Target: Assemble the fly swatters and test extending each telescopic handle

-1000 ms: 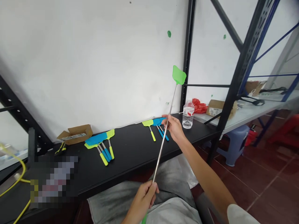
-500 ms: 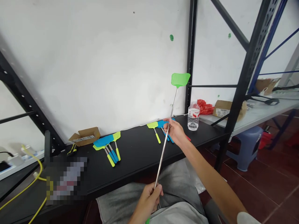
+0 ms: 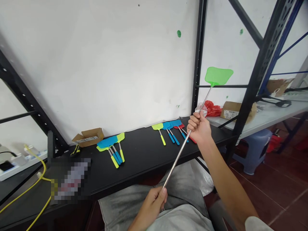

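A fly swatter (image 3: 218, 76) with a bright green head and a long, extended metal rod slants across in front of me, head up to the right. My left hand (image 3: 155, 200) grips its lower end near my lap; the handle is hidden there. Higher up the rod, my right hand (image 3: 198, 127) is closed around it, below the head. Behind it on the black shelf lies a row of short swatters, with a yellow-green swatter (image 3: 158, 127), blue swatters (image 3: 175, 123) and a red swatter (image 3: 179, 126). Further left is another fanned group of blue and yellow-green swatters (image 3: 108, 142).
A small open cardboard box (image 3: 88, 138) stands against the wall at left. Beside it are a yellow cable (image 3: 43, 170) and a power strip (image 3: 19, 165). A clear bottle (image 3: 199, 109) is partly hidden behind my right hand. Black metal posts (image 3: 255, 70) frame the right side.
My right hand has moved right and slightly up and now wraps the rod in a fist. The green head has swung right and nearer, so the swatter leans more.
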The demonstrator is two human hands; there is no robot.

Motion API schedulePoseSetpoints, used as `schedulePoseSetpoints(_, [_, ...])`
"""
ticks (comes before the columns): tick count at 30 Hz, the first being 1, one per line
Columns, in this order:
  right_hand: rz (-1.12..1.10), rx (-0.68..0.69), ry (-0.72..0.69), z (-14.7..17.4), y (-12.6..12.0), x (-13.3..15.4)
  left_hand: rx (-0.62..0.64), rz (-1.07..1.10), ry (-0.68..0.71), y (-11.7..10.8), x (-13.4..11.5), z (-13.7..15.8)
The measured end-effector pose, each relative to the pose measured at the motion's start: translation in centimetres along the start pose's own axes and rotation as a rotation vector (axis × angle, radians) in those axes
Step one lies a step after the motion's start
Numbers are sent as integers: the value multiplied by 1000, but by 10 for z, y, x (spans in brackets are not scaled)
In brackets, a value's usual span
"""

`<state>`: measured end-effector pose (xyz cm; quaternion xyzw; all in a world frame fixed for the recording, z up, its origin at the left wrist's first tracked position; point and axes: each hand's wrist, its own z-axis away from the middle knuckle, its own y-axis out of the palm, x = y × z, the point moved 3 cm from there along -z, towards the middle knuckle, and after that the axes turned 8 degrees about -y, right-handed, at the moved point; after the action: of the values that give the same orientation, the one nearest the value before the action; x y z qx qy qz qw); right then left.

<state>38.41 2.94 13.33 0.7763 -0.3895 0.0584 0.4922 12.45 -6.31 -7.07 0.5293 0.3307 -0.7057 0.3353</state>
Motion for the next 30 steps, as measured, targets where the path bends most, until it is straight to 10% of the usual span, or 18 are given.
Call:
schedulePoseSetpoints(13, [82, -16, 2, 20, 27, -15, -117, -135, 161, -9, -14, 6])
schedulePoseSetpoints(30, [-46, 105, 370, 105, 82, -114, -203, 128, 101, -3, -22, 6])
